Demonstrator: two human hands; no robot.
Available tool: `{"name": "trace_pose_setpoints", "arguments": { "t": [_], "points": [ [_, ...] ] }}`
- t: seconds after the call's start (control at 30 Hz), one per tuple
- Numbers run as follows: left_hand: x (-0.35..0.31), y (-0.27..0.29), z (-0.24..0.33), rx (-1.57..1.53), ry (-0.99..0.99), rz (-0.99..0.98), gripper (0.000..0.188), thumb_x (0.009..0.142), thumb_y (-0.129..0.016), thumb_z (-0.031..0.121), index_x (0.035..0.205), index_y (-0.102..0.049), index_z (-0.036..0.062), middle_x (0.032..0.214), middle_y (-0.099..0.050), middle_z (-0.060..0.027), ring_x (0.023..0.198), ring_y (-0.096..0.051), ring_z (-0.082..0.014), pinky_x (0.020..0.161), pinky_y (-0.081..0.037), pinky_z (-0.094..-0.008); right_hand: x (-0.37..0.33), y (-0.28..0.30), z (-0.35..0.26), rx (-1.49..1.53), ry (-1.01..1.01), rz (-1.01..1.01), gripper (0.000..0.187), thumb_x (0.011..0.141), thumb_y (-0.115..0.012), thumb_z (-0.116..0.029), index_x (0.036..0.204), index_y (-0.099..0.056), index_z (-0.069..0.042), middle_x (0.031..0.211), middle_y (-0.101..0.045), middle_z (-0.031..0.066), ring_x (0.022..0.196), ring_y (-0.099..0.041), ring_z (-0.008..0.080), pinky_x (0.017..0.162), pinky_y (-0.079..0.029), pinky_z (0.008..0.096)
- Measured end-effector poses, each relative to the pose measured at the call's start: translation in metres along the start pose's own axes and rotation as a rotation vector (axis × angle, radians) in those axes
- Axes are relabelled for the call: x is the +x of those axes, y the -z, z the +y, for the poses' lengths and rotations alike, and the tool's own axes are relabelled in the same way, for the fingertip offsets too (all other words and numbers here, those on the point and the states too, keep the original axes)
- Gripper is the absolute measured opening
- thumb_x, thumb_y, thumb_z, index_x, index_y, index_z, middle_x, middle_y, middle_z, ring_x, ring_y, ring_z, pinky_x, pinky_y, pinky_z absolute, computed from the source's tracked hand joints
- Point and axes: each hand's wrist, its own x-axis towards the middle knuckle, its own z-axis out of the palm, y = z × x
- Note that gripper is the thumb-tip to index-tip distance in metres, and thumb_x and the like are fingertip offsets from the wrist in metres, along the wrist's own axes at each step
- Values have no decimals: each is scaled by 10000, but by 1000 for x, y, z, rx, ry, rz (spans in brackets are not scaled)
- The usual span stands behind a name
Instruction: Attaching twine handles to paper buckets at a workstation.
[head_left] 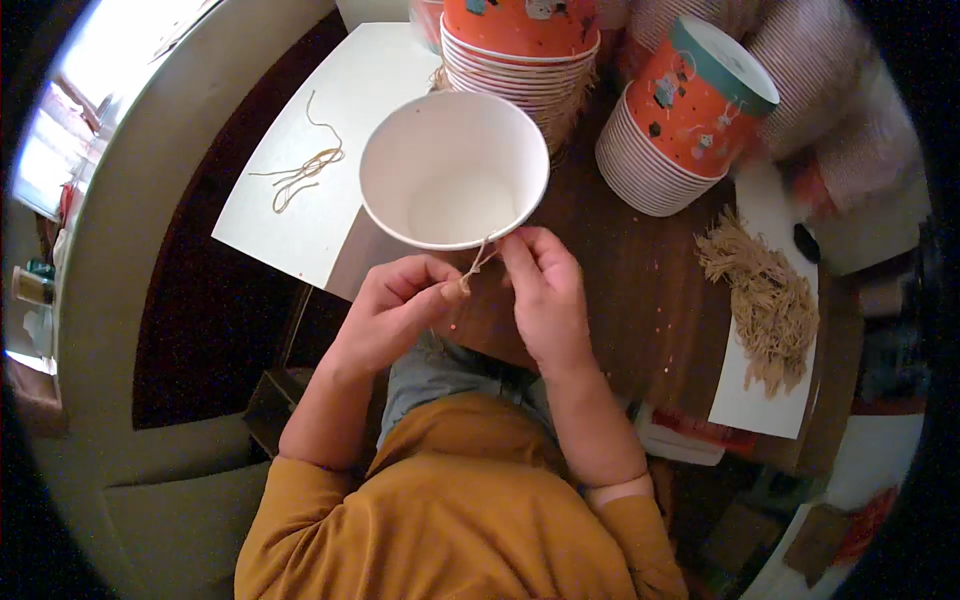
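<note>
A large white paper bucket (450,165) stands open-end up in front of me, its inside bare. A thin piece of tan twine (478,262) runs from its near rim down to my hands. My left hand (405,300) is closed, thumb and forefinger pinching the twine a little below the rim. My right hand (542,290) is closed too, its thumb and fingertips at the near right of the rim, where the twine passes. Its fingertips are partly hidden, so whether they also grip the rim is unclear.
Loose twine strands (305,175) lie on a white sheet (290,232) at left. Behind the bucket stands a stack of orange-printed buckets (520,40); another stack (690,125) sits right. A bundle of tan twine (765,300) rests on a white strip at the brown table's (620,300) right side.
</note>
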Motion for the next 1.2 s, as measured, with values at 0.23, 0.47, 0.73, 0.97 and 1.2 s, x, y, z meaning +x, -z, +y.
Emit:
{"name": "trace_pose_setpoints", "arguments": {
  "t": [0.23,0.47,0.73,0.97,1.2],
  "points": [
    [-21,3,6,111,-4,11,141,913,-547,94,953,-605,-27,829,-615,-17,743,-559,-72,662,-467,-220,-11,22,-11,-570,538,42,306,741,-687,-65,1031,-592,-80,1014,-545,87,805,-543,209,733,-443,334],
    [-31,-10,28,425,-202,-28,56,854,-576,37,862,-608,-8,701,-567,-83,612,-526,-128,570,-431,-249,-5,11,-14,-721,1157,-116,280,722,-703,-166,993,-640,-137,1017,-571,49,825,-542,215,702,-408,373],
    [-31,-11,40,412,-307,-299,73,833,-565,41,831,-623,-2,718,-613,-104,647,-611,-207,581,-476,-302,19,26,-9,-793,1221,-31,216,709,-677,-65,922,-645,-84,958,-592,69,769,-552,231,664,-435,369],
    [-37,16,61,536,-200,-370,116,868,-594,69,919,-652,-18,770,-643,-117,676,-625,-202,591,-483,-299,34,65,-23,-715,1154,-137,284,676,-680,66,929,-626,-51,990,-632,123,860,-633,306,740,-538,376],
    [-42,16,66,458,-162,-266,91,859,-602,54,894,-643,-20,750,-649,-105,688,-634,-171,617,-492,-279,10,89,-76,-860,766,-375,720,662,-744,-188,1296,-439,-35,1319,-462,179,1221,-434,351,1059,-298,474]
  ]
}}
